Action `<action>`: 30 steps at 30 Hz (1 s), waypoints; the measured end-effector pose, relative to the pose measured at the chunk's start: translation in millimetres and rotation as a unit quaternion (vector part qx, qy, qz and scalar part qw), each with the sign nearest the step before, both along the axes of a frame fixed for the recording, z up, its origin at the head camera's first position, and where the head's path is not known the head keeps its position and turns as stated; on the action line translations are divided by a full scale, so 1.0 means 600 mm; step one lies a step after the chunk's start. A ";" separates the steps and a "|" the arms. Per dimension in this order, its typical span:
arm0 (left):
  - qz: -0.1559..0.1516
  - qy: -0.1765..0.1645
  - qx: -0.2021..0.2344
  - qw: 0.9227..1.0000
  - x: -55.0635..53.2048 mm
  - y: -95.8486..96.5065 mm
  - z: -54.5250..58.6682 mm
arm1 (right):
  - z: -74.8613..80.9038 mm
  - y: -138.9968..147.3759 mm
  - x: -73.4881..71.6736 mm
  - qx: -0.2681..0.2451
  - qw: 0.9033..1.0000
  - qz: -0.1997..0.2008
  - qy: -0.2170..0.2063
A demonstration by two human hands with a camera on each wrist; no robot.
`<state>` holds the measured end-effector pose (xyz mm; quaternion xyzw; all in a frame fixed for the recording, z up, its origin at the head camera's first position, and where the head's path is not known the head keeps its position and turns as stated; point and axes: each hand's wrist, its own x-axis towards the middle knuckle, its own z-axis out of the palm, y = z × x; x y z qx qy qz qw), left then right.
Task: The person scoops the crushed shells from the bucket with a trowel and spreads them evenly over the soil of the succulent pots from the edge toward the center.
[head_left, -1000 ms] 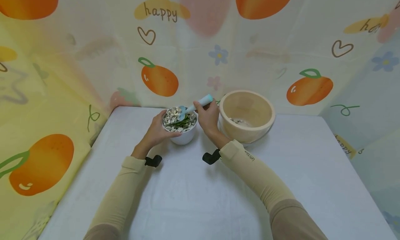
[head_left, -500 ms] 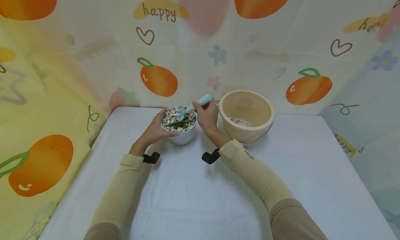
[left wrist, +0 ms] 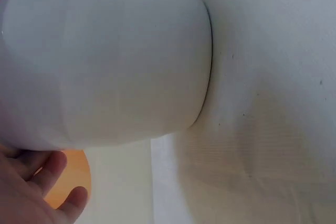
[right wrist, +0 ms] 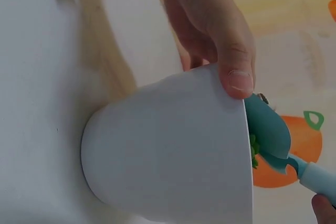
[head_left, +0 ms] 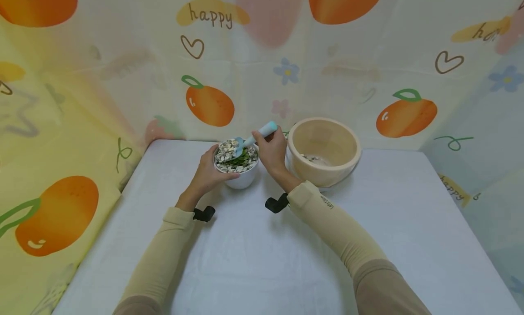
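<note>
A small white pot (head_left: 240,182) stands on the table, filled with pale and grey pebbles (head_left: 226,150) around green leaves (head_left: 247,159). My left hand (head_left: 206,173) grips it from the left, thumb over the near rim and fingers around the side. Between the thumb and fingers of my right hand (head_left: 273,152) is the light-blue handle of a small trowel (head_left: 268,129). Its blade (right wrist: 269,127) tilts down into the pot at the leaves; the tip is hidden behind the pot wall in the right wrist view. In the left wrist view, the pot's base (left wrist: 202,77) sits on the cloth.
Right of the pot stands a larger beige bowl-shaped planter (head_left: 323,170) with a few pebbles at its bottom. Some green shows behind my right hand, beside the planter. A white cloth (head_left: 254,260) covers the table. Printed fabric (head_left: 254,78) hangs behind and at both sides.
Very little differs. My left wrist has shifted slightly to the right, while the trowel blade stays over the pebbles and leaves and the planter stands still.
</note>
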<state>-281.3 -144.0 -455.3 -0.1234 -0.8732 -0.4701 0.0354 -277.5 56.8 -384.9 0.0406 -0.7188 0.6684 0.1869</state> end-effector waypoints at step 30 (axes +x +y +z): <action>-0.012 -0.068 -0.023 0.997 -0.010 -0.008 0.007 | 0.014 0.005 -0.001 0.028 1.000 0.003 0.010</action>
